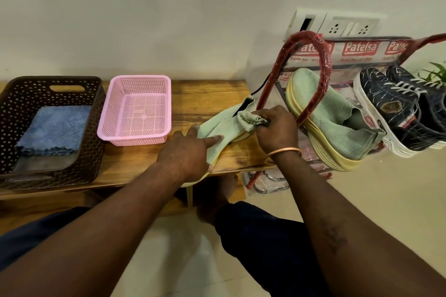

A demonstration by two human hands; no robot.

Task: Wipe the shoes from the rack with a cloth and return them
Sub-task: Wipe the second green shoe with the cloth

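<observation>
Head view: the pale green knit slip-on shoe (224,128) with a yellow sole is laid on the wooden worktop (205,94), its toe gripped by the left hand (190,152), index finger along the upper, while a bunched grey-green cloth (253,119) is pinched in the curled right hand (275,128) against the collar. The wipe is best done with the shoe pinned and the cloth drawn in short strokes toward the toe, before return to the red-framed rack (324,67).
</observation>
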